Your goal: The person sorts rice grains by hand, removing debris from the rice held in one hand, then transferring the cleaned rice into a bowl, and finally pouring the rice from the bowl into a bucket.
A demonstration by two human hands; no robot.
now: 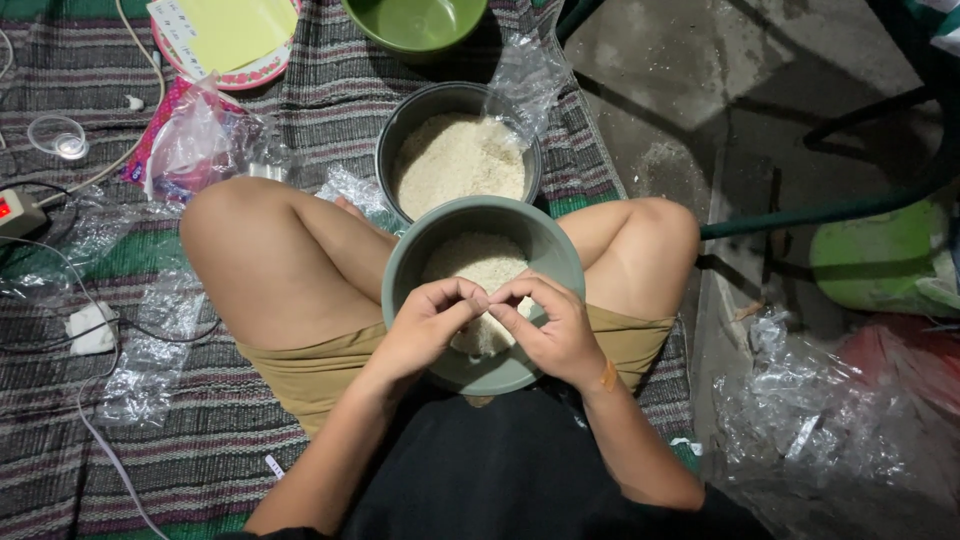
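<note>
Seated cross-legged on a striped woven mat (250,430), the person keeps a grey-green bowl of rice (484,262) resting in the lap between the knees, close under both hands so the grains can be worked directly above it. The left hand (428,325) and the right hand (552,325) meet over the near half of that bowl, fingertips pinched narrowly together and touching; whatever sits between them is too small to make out, so anything dropped would likely fall back into the rice. At twelve o'clock from the lap bowl, touching its far rim, stands a second grey pot of rice (456,160), with a crumpled clear plastic bag (525,75) draped over its edge at about one o'clock. Beyond that, at the top edge, is a green bowl (415,22). Toward ten o'clock lie a pink-and-clear plastic packet (190,140) and a round plate with yellow paper (225,35). At nine o'clock a white power strip (15,210) and cables run across the mat. More clear plastic (800,420) is heaped at four o'clock on the concrete floor.
</note>
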